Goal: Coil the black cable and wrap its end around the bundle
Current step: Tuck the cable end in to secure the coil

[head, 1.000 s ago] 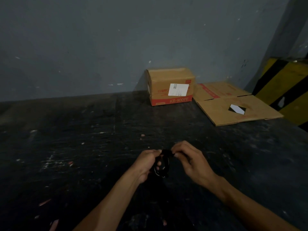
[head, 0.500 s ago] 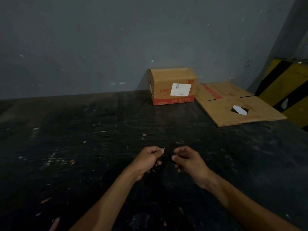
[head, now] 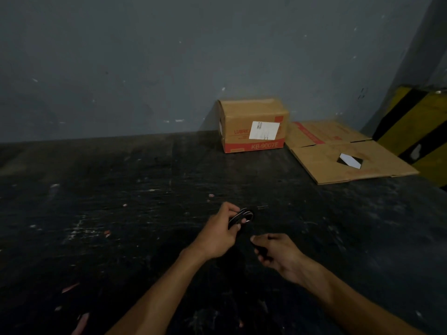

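The black cable (head: 242, 216) is a small coiled bundle, held a little above the dark table by my left hand (head: 221, 232), whose fingers pinch it at the near side. The coil's loops stick out past my fingertips towards the far right. My right hand (head: 275, 253) is lower and nearer to me, apart from the bundle, with thumb and fingers pinched together. A dark strand seems to run from the bundle down to that pinch, but it is hard to see against the black table.
A dark, scuffed table (head: 121, 213) fills the view, against a grey wall. A closed cardboard box (head: 252, 125) stands at the back. A flattened cardboard sheet (head: 343, 153) lies to its right. A yellow-and-black striped barrier (head: 418, 131) stands at far right.
My hands were together at the coil; now the right hand has pulled back towards me and to the right, while the left hand has lifted the bundle slightly away from me.
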Demonstrator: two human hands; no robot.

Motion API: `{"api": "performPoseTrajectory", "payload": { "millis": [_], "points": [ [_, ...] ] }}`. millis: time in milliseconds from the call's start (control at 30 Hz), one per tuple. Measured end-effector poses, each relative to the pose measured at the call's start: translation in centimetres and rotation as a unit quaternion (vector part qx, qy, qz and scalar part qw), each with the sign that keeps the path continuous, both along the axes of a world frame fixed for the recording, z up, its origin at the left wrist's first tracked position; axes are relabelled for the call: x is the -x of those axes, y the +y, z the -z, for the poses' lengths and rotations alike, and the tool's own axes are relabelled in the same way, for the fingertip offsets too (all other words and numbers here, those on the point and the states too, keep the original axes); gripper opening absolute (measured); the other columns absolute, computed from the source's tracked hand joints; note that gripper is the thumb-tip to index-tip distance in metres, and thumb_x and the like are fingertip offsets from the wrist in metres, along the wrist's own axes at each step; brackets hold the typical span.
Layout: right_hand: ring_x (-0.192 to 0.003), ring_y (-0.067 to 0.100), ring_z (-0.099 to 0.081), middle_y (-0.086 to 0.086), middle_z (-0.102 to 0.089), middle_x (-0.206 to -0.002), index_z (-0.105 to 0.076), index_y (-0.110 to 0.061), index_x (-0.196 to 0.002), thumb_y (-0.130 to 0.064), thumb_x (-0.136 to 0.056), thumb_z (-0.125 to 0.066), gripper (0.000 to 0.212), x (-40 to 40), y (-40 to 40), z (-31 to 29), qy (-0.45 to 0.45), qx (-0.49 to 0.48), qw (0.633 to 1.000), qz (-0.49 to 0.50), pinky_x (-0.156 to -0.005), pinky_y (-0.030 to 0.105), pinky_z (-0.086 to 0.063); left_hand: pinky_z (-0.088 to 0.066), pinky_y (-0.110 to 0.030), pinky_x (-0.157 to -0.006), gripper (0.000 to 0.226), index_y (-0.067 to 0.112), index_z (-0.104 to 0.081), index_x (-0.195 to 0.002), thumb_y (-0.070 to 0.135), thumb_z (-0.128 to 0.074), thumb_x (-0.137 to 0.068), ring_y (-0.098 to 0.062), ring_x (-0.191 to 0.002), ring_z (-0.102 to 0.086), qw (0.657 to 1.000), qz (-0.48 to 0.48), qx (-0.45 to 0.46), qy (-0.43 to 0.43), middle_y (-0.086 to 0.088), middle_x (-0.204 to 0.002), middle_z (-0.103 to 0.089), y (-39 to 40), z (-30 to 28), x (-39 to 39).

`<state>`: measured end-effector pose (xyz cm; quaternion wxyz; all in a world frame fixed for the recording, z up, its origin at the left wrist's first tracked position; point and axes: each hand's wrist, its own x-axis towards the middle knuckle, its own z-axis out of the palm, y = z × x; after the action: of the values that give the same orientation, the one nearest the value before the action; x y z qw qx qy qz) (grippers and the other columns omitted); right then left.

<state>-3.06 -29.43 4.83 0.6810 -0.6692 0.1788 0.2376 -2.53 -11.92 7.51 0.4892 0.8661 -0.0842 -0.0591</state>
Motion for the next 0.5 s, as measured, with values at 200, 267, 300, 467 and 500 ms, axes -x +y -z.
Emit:
{"api": "performPoseTrajectory", "payload": {
  "millis": [200, 267, 300, 467, 500],
  "points": [
    [-0.044, 0.011, -0.051, 0.006, -0.061, -0.059, -0.069, -0.007, -0.087, -0.014, -0.085, -0.07, 0.007, 0.1, 1.4, -0.7, 0.058, -0.064, 0.995, 0.051, -0.037, 0.02, -0.034, -0.043, -0.025, -0.102, 0.026, 0.026, -0.065, -0.112, 0.009, -0.06, -0.092, -0.009, -0.11, -0.054, 0.995, -0.055, -0.04, -0.067, 0.005, -0.111, -0.055, -1.3, 0.3, 0.7],
    [-0.045, 0.011, -0.051, 0.005, -0.062, -0.06, -0.07, -0.007, -0.092, -0.014, -0.085, -0.069, 0.01, 0.1, 1.8, -0.7, 0.073, -0.1, 0.99, 0.07, -0.036, 0.02, -0.036, -0.044, -0.023, -0.101, 0.027, 0.024, -0.067, -0.112, 0.008, -0.062, -0.091, -0.008, -0.108, -0.055, 0.994, -0.061, -0.035, -0.081, 0.005, -0.11, -0.056, -1.7, 0.6, 1.1],
    [-0.045, 0.01, -0.052, 0.005, -0.063, -0.059, -0.07, -0.008, -0.092, -0.014, -0.085, -0.068, 0.009, 0.0, 2.0, -0.7, 0.071, -0.118, 0.987, 0.079, -0.036, 0.02, -0.037, -0.044, -0.021, -0.1, 0.027, 0.023, -0.069, -0.111, 0.007, -0.063, -0.09, -0.007, -0.106, -0.056, 0.993, -0.069, -0.029, -0.089, 0.004, -0.109, -0.057, -1.8, 0.8, 1.2],
    [-0.054, 0.01, -0.053, 0.002, -0.063, -0.069, -0.07, -0.013, -0.095, -0.015, -0.091, -0.06, 0.011, 0.1, 2.4, -0.5, 0.033, -0.169, 0.982, 0.083, -0.042, 0.022, -0.041, -0.035, 0.002, -0.085, 0.028, 0.028, -0.073, -0.106, 0.008, -0.069, -0.086, 0.001, -0.1, -0.056, 0.989, -0.122, 0.046, -0.073, 0.002, -0.11, -0.058, -1.7, 1.5, 1.2],
    [-0.055, 0.01, -0.053, 0.002, -0.063, -0.07, -0.069, -0.013, -0.096, -0.015, -0.093, -0.057, 0.012, 0.1, 2.4, -0.5, 0.025, -0.171, 0.982, 0.08, -0.044, 0.022, -0.041, -0.038, 0.001, -0.084, 0.029, 0.029, -0.073, -0.106, 0.008, -0.068, -0.087, 0.002, -0.1, -0.058, 0.99, -0.114, 0.066, -0.052, 0.004, -0.112, -0.062, -1.7, 1.5, 1.2]
  ]
}}
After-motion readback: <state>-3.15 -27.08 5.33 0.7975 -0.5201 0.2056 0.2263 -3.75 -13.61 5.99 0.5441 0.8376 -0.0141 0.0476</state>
